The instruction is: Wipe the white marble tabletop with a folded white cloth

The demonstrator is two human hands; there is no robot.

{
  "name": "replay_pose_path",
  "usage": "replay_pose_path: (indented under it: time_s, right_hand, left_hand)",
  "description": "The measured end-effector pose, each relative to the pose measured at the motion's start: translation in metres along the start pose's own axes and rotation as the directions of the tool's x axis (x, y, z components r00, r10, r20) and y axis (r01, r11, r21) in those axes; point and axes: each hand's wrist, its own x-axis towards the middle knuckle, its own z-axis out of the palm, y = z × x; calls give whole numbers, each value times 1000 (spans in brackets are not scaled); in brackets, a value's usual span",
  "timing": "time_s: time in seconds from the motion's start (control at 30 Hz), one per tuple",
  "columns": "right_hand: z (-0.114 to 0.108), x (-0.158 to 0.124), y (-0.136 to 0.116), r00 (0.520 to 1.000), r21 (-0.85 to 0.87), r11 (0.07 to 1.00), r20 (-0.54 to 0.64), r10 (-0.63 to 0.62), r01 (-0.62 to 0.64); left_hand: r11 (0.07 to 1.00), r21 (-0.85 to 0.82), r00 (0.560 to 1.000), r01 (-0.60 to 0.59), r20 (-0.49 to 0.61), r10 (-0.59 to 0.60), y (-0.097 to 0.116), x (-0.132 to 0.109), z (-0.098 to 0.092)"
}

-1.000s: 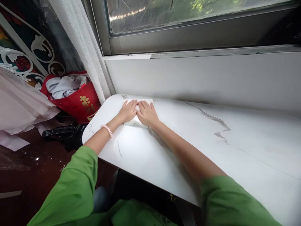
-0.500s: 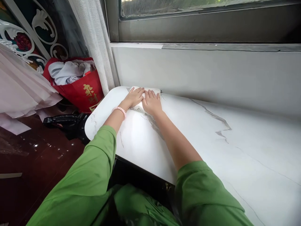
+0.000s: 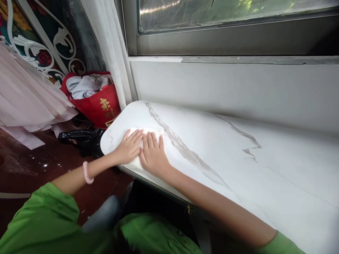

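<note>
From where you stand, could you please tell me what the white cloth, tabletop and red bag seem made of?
White cloth: probably soft, matte textile, judging by its dull surface; weave unclear. Tabletop: smooth with a soft sheen; the gray marble-like veins suggest printed laminate or perhaps stone. Red bag: perhaps nonwoven fabric, as its side looks matte and flexible.

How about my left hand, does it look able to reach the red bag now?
Probably yes, with a lean: your left hand lies on a white cloth, but nothing visible blocks its way past the table corner to the red bag.
</note>
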Motion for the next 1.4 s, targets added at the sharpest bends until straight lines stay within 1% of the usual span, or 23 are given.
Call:
replay_pose_path:
  time_s: [0.1, 0.17, 0.27, 0.37, 0.47, 0.57, 0.63, 0.77, 0.87, 0.93, 1.0, 1.07, 1.17, 1.3, 1.4]
  right_hand:
    - [-3, -10, -23, 994, 49, 993, 20, -107, 106]
    - [-2, -8, -34, 988, 79, 985, 27, -154, 151]
    - [3, 7, -45, 985, 108, 979, 16, -173, 170]
    - [12, 30, -50, 988, 118, 981, 10, -156, 154]
    - [22, 56, -48, 992, 123, 985, 11, -125, 123]
    - [33, 87, -35, 996, 127, 988, 8, -84, 82]
    - [41, 109, -22, 1000, 120, 992, -6, -28, 28]
    - [56, 151, 13, 995, 93, 992, -36, 93, -90]
    - [64, 178, 41, 986, 69, 985, -47, 159, -156]
    - [68, 192, 57, 981, 55, 981, -49, 186, -183]
    - [71, 202, 69, 978, 45, 978, -45, 206, -204]
    - [73, 208, 75, 972, 37, 973, -45, 229, -227]
    - [72, 209, 76, 970, 35, 970, -48, 240, -239]
    - [64, 198, 68, 971, 44, 972, -47, 234, -232]
    - [57, 182, 60, 974, 57, 974, -39, 221, -219]
  left_hand:
    - [998, 22, 997, 66, -36, -65, 8, -39, -5]
    - [994, 34, 993, 105, -51, -103, 6, -54, -6]
    - [990, 35, 989, 137, -56, -135, -11, -60, -8]
    - [989, 28, 989, 143, -35, -142, -37, -53, -8]
    - [989, 22, 989, 146, -9, -145, -65, -37, -7]
    - [990, 7, 990, 141, 1, -141, -94, -8, -3]
    - [991, -21, 992, 129, 6, -129, -113, 20, 1]
    - [991, -113, 997, 75, 7, -74, -146, 86, 10]
    - [987, -155, 999, 34, -3, -35, -161, 131, 15]
    - [987, -154, 999, 54, 0, -55, -166, 155, 19]
    - [985, -143, 996, 93, 9, -93, -168, 172, 22]
    - [985, -135, 994, 111, 7, -111, -170, 182, 25]
    - [986, -126, 994, 108, -9, -110, -171, 185, 27]
    - [988, -97, 993, 119, 3, -119, -165, 176, 25]
    - [990, -90, 994, 111, 18, -110, -154, 159, 21]
